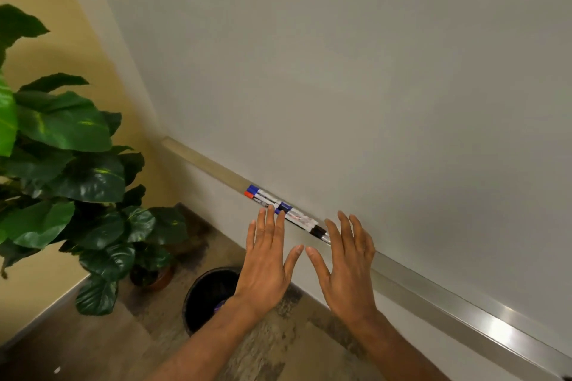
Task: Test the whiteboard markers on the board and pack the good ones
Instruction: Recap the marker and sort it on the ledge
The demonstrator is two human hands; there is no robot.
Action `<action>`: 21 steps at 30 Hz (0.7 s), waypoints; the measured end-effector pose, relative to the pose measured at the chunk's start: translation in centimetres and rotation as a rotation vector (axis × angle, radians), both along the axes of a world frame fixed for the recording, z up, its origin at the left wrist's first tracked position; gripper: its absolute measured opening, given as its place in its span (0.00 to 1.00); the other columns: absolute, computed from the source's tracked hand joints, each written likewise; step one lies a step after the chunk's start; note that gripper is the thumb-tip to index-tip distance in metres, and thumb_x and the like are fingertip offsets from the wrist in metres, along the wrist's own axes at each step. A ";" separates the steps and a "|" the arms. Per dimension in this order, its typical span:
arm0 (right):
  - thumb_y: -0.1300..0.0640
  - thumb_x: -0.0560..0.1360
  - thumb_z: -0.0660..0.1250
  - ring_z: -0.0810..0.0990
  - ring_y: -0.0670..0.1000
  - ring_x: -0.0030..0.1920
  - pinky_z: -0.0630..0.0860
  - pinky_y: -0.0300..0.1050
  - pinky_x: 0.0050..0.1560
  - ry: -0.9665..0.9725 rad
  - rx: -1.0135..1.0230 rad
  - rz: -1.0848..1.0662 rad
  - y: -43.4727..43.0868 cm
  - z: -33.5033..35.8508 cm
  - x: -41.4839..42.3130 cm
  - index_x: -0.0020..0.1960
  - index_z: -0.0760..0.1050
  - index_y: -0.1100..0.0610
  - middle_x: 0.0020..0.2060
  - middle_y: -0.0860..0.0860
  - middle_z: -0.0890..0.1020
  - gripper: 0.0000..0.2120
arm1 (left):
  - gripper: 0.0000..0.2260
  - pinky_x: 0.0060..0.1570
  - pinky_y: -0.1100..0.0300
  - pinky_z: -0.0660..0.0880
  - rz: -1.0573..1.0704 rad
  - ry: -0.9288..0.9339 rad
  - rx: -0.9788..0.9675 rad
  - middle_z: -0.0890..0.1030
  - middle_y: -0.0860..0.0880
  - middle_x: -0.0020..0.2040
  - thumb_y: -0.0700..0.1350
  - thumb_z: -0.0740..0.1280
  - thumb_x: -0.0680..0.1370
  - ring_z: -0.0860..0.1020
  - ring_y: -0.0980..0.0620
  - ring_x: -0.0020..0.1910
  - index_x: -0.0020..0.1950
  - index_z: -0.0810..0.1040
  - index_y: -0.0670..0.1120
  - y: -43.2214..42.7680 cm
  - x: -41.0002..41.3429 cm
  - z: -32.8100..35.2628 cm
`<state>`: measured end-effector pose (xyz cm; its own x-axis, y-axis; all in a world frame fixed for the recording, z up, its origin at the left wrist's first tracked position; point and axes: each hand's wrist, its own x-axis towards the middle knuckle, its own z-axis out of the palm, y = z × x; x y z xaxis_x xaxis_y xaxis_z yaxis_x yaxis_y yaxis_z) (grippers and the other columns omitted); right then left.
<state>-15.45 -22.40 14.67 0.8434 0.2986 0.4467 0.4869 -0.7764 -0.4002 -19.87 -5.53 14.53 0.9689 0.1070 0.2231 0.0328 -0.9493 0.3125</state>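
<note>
markers: lying in a row on the tray under the blank whiteboard.
left hand: grip released, fingers spread near them.
right hand: grip released, empty.
tip: pinch one marker only, uncap, then draw.

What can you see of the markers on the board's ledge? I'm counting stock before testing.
The markers lie capped in a tight cluster along the whiteboard's metal tray, end to end and side by side. White barrels with blue, red and black caps show. An exact count is unclear. The left hand hovers with fingertips over them; contact is uncertain.
</note>
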 end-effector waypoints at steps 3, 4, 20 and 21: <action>0.34 0.81 0.50 0.53 0.55 0.80 0.56 0.61 0.76 -0.003 0.002 -0.071 -3.4 0.6 -0.4 0.76 0.64 0.53 0.78 0.54 0.61 0.31 | 0.34 0.79 0.51 0.34 -0.076 -0.026 -0.007 0.32 0.48 0.82 0.63 0.47 0.86 0.32 0.50 0.81 0.82 0.34 0.47 -3.2 1.0 0.3; 0.34 0.81 0.50 0.53 0.55 0.80 0.56 0.62 0.76 -0.006 -0.002 -0.091 -4.3 0.7 -0.5 0.76 0.64 0.53 0.79 0.54 0.61 0.32 | 0.34 0.80 0.51 0.35 -0.098 -0.039 -0.015 0.33 0.48 0.82 0.63 0.46 0.86 0.34 0.50 0.81 0.83 0.35 0.47 -4.0 1.4 0.3; 0.34 0.80 0.53 0.48 0.56 0.81 0.52 0.62 0.77 0.047 -0.077 -0.541 -24.8 -0.4 -4.9 0.78 0.61 0.52 0.80 0.54 0.54 0.33 | 0.36 0.79 0.45 0.42 -0.494 0.012 0.055 0.37 0.46 0.83 0.68 0.36 0.83 0.36 0.48 0.82 0.83 0.40 0.46 -23.2 4.3 -0.5; 0.34 0.81 0.52 0.48 0.56 0.81 0.51 0.62 0.77 0.061 -0.081 -0.570 -26.2 -0.7 -5.4 0.78 0.60 0.52 0.80 0.54 0.54 0.33 | 0.36 0.79 0.45 0.42 -0.516 0.015 0.057 0.37 0.45 0.83 0.68 0.36 0.83 0.36 0.48 0.82 0.83 0.41 0.45 -24.5 4.3 -0.7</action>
